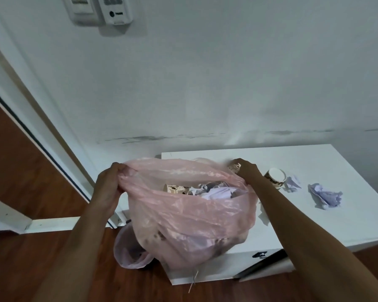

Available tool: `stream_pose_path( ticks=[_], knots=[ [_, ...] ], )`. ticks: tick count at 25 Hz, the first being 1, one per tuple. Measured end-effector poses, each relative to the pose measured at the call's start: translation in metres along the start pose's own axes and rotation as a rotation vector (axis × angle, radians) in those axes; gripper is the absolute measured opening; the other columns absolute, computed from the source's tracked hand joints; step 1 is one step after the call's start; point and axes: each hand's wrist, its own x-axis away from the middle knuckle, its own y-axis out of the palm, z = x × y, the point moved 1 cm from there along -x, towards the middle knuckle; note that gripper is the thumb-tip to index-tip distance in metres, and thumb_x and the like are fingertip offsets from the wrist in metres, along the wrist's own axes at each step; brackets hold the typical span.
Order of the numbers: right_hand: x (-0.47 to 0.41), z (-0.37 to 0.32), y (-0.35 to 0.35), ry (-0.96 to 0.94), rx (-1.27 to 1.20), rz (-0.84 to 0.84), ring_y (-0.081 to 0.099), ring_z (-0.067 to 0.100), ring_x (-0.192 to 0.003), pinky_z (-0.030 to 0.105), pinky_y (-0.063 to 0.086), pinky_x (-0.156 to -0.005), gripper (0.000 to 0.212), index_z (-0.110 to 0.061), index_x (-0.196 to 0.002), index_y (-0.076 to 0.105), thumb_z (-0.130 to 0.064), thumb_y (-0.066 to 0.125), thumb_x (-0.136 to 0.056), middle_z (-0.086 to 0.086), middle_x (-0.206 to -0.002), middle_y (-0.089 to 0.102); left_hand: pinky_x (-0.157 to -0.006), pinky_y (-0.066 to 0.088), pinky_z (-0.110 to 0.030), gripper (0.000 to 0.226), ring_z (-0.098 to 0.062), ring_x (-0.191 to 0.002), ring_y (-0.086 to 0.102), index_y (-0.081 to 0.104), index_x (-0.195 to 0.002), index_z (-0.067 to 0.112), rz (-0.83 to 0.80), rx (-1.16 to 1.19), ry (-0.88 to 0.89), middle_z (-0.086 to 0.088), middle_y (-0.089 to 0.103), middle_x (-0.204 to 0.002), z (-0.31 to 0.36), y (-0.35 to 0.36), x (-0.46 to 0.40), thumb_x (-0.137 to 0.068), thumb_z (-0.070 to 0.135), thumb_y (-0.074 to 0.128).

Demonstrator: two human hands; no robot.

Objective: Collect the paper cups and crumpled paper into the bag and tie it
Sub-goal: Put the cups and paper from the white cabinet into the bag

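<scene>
A thin pink plastic bag point(183, 216) stands open on the left end of a white table point(327, 219). My left hand point(109, 184) grips the bag's left rim and holds it up. Inside lie a patterned paper cup point(176, 189) and crumpled white paper point(214, 192). My right hand point(246, 171) holds another patterned paper cup point(234, 167) at the bag's far right rim. A third cup point(275, 176) lies on its side on the table just right of that hand. Two crumpled papers lie further right, a small one point(292, 183) and a larger one point(325, 196).
The table stands against a white wall point(205, 94). A white door frame point(39, 118) runs down the left, with brown wooden floor point(31, 253) beneath. A drawer with a dark handle point(259, 255) shows on the table's front. A torn paper scrap point(263, 215) lies by my right forearm.
</scene>
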Motion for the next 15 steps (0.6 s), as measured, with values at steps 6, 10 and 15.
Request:
stream_pose_path(
  ticks=[6,10,15],
  knots=[
    [0.061,-0.050,-0.069,-0.188,-0.649,0.299,0.070,0.014,-0.096,0.030,0.055,-0.081,0.057,-0.042,-0.123,0.059,-0.029,0.078,-0.071,-0.004,-0.107,0.074,-0.063,0.052,-0.022,0.020,-0.012,-0.068,0.065,0.076,-0.072,0.021,-0.089,-0.002,0.087,0.001,0.071,-0.074,0.003,0.009,0.003,-0.084,0.018,0.060],
    [0.130,-0.084,-0.072,-0.630,-0.564,-0.021,0.070,0.009,-0.095,0.022,0.056,-0.076,0.070,-0.040,-0.127,0.059,-0.016,0.081,-0.065,-0.011,-0.112,0.071,-0.059,0.051,-0.019,0.031,-0.008,-0.066,0.066,0.077,-0.073,0.026,-0.034,0.047,0.170,0.005,0.072,-0.073,0.010,0.019,0.004,-0.088,0.011,0.054],
    [0.136,-0.106,-0.028,-0.723,-0.058,-0.103,0.054,0.005,-0.121,0.023,0.046,-0.098,0.058,-0.039,-0.128,0.062,-0.031,0.081,-0.074,-0.010,-0.137,0.058,-0.064,0.051,-0.021,0.024,-0.009,-0.069,0.064,0.079,-0.079,0.023,-0.069,0.093,0.169,0.005,0.071,-0.075,0.014,0.015,0.002,-0.084,0.012,0.058]
  ],
)
